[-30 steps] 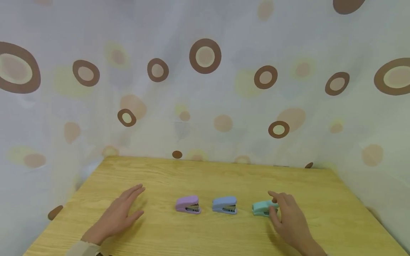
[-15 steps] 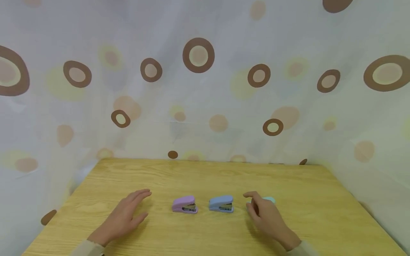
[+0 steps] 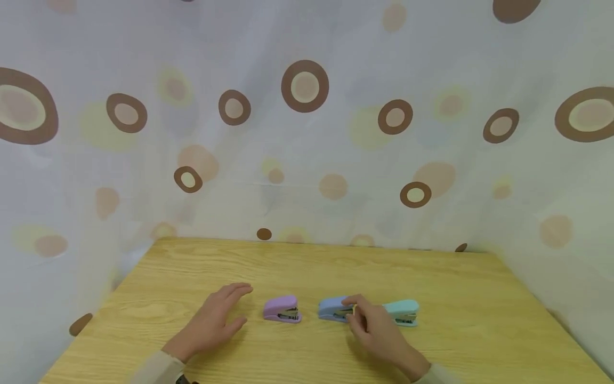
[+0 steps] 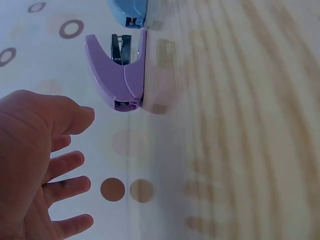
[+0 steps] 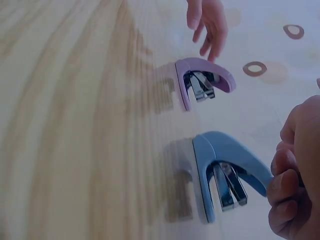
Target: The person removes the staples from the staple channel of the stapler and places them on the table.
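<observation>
See blue stapler (image 3: pixel 331 309) on worktop (image 3: pixel 268 266), between purple stapler (image 3: pixel 280 308) and mint stapler (image 3: pixel 404 308). Note right grip (image 3: pixel 379 328) curled narrow at blue's open end, cannot tell if holding; left grip (image 3: pixel 213 320) wide. Best pinch squarely across sides, avoiding neighbours.

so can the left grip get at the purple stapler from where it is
Probably yes: the left grip is open just beside the purple stapler, and nothing shows in the way between them.

Wood-grain table (image 3: pixel 288 266) with purple stapler (image 3: pixel 279 306), blue stapler (image 3: pixel 331 306), mint stapler (image 3: pixel 404 307)
</observation>
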Available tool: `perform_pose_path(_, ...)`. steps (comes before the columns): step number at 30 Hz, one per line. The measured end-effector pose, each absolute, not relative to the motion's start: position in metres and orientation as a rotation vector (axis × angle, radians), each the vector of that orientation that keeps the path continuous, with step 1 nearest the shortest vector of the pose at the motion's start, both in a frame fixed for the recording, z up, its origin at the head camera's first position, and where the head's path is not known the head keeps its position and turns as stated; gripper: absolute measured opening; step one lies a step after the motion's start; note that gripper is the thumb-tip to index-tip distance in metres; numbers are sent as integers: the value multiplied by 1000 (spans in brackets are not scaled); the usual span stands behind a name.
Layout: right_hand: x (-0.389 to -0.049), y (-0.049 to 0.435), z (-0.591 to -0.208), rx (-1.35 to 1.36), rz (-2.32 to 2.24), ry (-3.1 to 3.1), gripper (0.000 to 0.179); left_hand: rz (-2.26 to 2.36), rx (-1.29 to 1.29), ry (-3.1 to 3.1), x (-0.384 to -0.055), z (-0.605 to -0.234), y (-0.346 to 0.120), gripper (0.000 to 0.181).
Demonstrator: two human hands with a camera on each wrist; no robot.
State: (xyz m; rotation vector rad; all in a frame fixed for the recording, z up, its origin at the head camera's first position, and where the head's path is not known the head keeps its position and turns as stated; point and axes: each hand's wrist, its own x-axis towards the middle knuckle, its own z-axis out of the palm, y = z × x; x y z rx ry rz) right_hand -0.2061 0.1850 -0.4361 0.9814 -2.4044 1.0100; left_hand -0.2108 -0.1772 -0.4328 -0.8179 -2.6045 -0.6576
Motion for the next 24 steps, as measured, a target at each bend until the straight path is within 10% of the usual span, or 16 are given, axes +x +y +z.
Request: perform_pose_path(24, -213, 102, -450, 789, 1290, -2624, 32, -669, -974, -2657, -232, -427, -123, 56)
